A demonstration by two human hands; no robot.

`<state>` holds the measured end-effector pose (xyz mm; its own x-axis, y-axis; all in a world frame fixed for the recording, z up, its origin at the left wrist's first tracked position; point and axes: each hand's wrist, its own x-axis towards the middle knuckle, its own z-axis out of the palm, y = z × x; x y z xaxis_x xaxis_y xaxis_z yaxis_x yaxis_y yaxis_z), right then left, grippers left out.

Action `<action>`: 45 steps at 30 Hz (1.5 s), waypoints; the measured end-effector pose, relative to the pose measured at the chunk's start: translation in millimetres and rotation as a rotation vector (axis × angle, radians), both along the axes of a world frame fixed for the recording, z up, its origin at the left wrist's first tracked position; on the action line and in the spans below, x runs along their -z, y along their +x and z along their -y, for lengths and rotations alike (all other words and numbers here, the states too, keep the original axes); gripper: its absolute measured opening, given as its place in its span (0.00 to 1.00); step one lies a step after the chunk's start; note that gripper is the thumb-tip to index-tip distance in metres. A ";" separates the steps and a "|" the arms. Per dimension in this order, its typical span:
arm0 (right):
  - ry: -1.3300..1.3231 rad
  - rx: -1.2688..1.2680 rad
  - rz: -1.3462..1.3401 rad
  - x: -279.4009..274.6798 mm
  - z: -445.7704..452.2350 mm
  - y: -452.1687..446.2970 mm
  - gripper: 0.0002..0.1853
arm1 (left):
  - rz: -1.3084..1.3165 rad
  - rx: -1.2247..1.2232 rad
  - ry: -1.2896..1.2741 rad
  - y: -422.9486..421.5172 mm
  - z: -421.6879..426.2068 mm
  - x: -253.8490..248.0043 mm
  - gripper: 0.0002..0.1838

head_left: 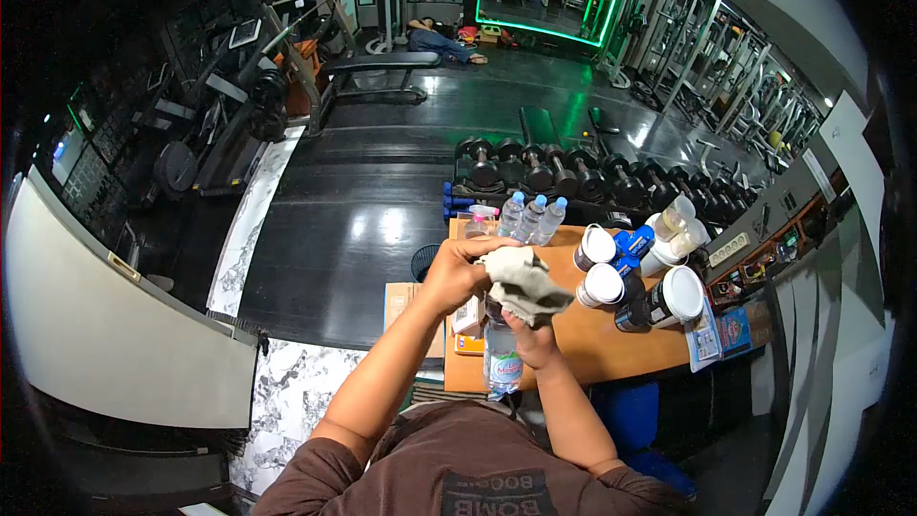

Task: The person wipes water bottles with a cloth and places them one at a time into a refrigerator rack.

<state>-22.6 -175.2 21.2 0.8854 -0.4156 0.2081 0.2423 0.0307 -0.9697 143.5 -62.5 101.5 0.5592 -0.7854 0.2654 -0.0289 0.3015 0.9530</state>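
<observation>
Over the near edge of the wooden desk, my left hand [457,275] has its fingers closed on a crumpled grey-white cloth [523,285]. My right hand [535,339] is lower and to the right, its fingers wrapped round the upper part of a clear water bottle [503,358], just under the cloth. The bottle stands upright, with a blue and pink label. The cloth covers its top, so the cap is hidden. Three bottles with blue caps [531,218] and one with a pink cap [477,223] stand behind my hands.
The desk [592,344] holds white-lidded tubs [680,294] and a blue package [632,247] on the right. A dumbbell rack [573,177] stands behind it. A person [441,43] lies on the floor near a bench [382,61]. Cardboard [399,301] is at the left.
</observation>
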 end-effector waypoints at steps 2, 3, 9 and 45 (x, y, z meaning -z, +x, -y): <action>-0.007 0.062 0.079 -4.9 -6.5 3.9 0.25 | 0.143 -0.215 -0.020 -10.5 8.7 12.0 0.29; -0.005 0.064 0.077 -3.0 -5.0 4.6 0.25 | 0.381 -0.341 0.015 -21.7 2.0 -6.3 0.29; -0.328 0.036 0.136 38.7 13.9 8.4 0.30 | 0.576 -0.452 0.050 -40.3 -11.6 -30.8 0.32; 0.533 -0.253 0.212 -28.5 -3.4 -9.8 0.30 | 0.225 -0.315 -0.218 -40.1 -22.5 -29.8 0.32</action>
<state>-32.5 -171.7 49.7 0.9323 -0.2932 0.2115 0.3492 0.5789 -0.7369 103.4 -40.1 131.2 0.6716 -0.4983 0.5483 -0.3508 0.4379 0.8277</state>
